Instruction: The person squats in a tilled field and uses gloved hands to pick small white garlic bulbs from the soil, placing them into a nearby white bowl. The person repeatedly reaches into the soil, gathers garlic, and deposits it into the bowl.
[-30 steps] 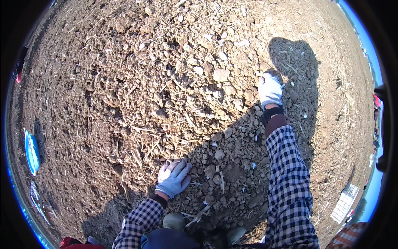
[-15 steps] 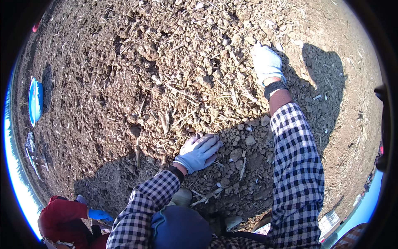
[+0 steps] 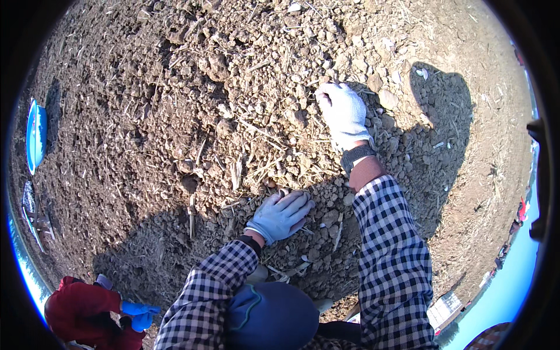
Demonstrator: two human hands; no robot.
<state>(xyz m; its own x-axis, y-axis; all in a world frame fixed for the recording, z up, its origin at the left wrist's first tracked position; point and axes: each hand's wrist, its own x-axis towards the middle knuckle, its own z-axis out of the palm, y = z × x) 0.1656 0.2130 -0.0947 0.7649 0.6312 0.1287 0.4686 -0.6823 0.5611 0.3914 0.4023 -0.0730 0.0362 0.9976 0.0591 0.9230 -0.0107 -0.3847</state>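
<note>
My left hand [image 3: 281, 216], in a pale grey-white glove, lies on the clods with its fingers stretched out. Just beyond its fingertips sits a small round brown lump [image 3: 270, 183], possibly a bulb. Farther off and to the right, my right hand [image 3: 344, 112], in a white knitted glove, is low over the soil with its fingers curled in. Whatever those fingers hold, if anything, is hidden. Near the right hand lie a flat tan lump [image 3: 388, 99] and a small whitish piece [image 3: 422, 73], too small to name.
Cloddy brown soil [image 3: 146, 105] with dry stalks [image 3: 236, 172] spreads all around. At the far left stands a blue basin [image 3: 36, 137]. A co-worker in a red top [image 3: 81, 306] with blue gloves [image 3: 140, 315] bends at the lower left. My blue-covered knee [image 3: 271, 318] is at the bottom.
My right hand has moved left and slightly nearer, its fingers now curled. The left hand stays at the same spot. The co-worker's second blue glove has come into sight.
</note>
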